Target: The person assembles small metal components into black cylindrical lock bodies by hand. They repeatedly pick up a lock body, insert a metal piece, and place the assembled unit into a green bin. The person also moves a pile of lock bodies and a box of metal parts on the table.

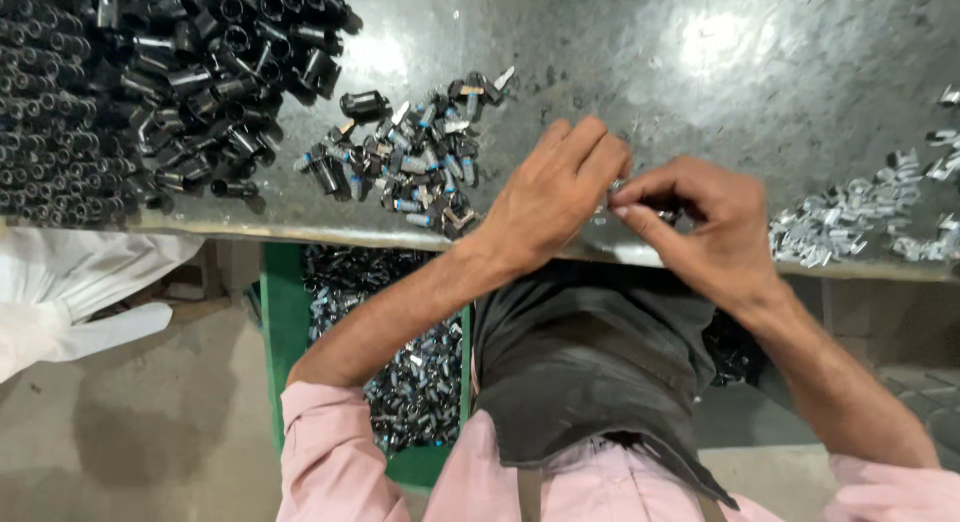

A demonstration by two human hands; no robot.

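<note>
Up along the far-left of the worn grey metal workbench we see a big heap of black cylindrical plastic barrels, and nearer the middle a smaller scatter of dark little lock parts with silvery and blue ends. To the right lies a loose pile of small bright metal stampings. Below the bench edge a green plastic crate holds more dark finished pieces, and a white sack sags at the left; a black cloth drapes over our lap, hiding what is beneath it. Our left hand rests at the near edge of the bench, its fingers curled over so its back faces us (this hides most of what it grips). Our right hand meets it there, thumb and forefinger pinched nearly shut. Between the two sets of fingertips sits a small silvery metal part, only a sliver showing; it touches the right thumb tip and vanishes under the left fingers. We cannot tell how the left fingers clasp it. Both hands are well apart from the piles.
</note>
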